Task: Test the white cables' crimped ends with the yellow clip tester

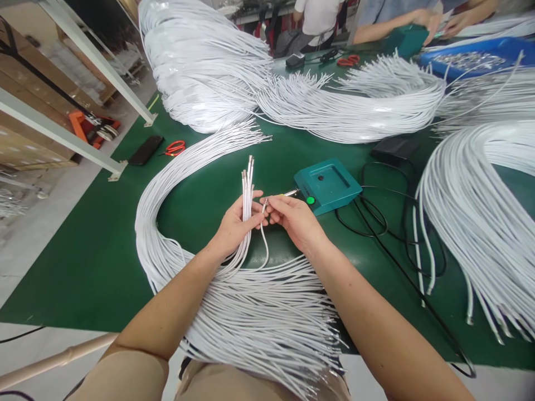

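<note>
My left hand point(237, 224) is wrapped round a small upright bunch of white cables point(247, 203) with metal tips. Its thumb also touches a single white cable point(264, 245) that curves up from below. The fingers of my right hand point(292, 218) pinch the tip of that single cable beside the left fingertips. Just beyond the right hand sits a teal device point(328, 186) with a green button and a metal rod pointing toward the hands. A large bundle of white cables point(259, 312) lies under my forearms and curves round to the left.
More white cable bundles point(351, 114) lie at the back and right. Red-handled scissors point(174, 147) and a black phone point(146, 150) are at the left. Black cords point(390, 253) trail right of the device. Across the table, a person's hands are near a blue tray point(476, 55).
</note>
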Motion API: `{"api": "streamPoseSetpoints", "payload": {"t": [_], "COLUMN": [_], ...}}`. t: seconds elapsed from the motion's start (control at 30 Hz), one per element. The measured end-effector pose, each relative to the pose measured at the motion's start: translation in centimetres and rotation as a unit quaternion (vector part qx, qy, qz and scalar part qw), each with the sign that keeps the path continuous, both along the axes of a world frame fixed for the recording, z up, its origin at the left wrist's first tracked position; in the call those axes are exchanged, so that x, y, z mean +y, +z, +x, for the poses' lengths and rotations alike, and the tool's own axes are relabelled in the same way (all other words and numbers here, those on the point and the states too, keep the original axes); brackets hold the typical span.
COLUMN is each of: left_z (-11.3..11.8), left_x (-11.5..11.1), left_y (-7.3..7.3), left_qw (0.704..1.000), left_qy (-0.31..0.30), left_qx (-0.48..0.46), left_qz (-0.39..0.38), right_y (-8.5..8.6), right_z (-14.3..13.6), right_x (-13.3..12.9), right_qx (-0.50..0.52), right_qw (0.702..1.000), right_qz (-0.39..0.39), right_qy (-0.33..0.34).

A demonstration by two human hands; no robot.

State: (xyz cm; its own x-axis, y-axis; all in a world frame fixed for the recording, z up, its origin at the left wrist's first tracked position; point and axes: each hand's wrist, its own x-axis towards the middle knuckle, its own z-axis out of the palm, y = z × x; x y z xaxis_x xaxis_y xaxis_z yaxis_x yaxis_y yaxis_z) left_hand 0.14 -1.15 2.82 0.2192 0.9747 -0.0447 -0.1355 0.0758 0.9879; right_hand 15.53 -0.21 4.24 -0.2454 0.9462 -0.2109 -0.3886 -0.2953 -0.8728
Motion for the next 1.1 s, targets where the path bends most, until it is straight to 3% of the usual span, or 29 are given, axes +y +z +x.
{"api": "streamPoseSetpoints", "payload": {"t": [0.13,0.23,0.3,0.43,0.5,0.57,0.67,0.8,0.93,1.1], "left_z": [0.0,0.0,-0.1,-0.5,-0.6,-0.6,-0.6,-0.6,-0.5,-0.5], "left_x": [-0.1,-0.1,0.0,0.5,0.7,0.8,0.8,0.8,0.7,0.6], "left_y": [0.0,0.0,0.0,-0.2,-0.3,-0.2,0.0,0.1,0.1,0.1], "left_qw": [1.0,0.997,0.994,0.984,0.984,0.987,0.991,0.994,0.996,0.995], "left_qy": [-0.012,-0.024,-0.026,-0.02,-0.009,0.006,0.025,0.038,0.044,0.054], "left_qx": [-0.021,-0.05,-0.074,-0.104,-0.098,-0.08,-0.052,-0.014,0.023,0.08], "left_qz": [-0.019,-0.047,-0.076,-0.14,-0.148,-0.137,-0.12,-0.102,-0.077,-0.03], "right_y": [-0.1,-0.6,-0.8,-0.9,-0.8,-0.5,0.1,1.2,2.0,2.0], "right_z": [-0.2,-0.3,-0.2,0.1,0.5,1.0,1.7,1.8,0.8,-0.4], "right_x": [-0.1,-0.2,-0.2,-0.3,0.1,0.5,1.4,2.0,2.4,2.6], "right_qx": [-0.129,-0.248,-0.36,-0.561,-0.601,-0.61,-0.581,-0.535,-0.532,-0.537], "right_qw": [0.989,0.954,0.892,0.686,0.634,0.641,0.704,0.772,0.798,0.804], "right_qz": [0.067,0.158,0.259,0.461,0.485,0.464,0.405,0.343,0.281,0.254], "right_qy": [-0.038,-0.06,-0.084,-0.055,-0.028,-0.034,-0.051,-0.011,0.006,0.018]}}
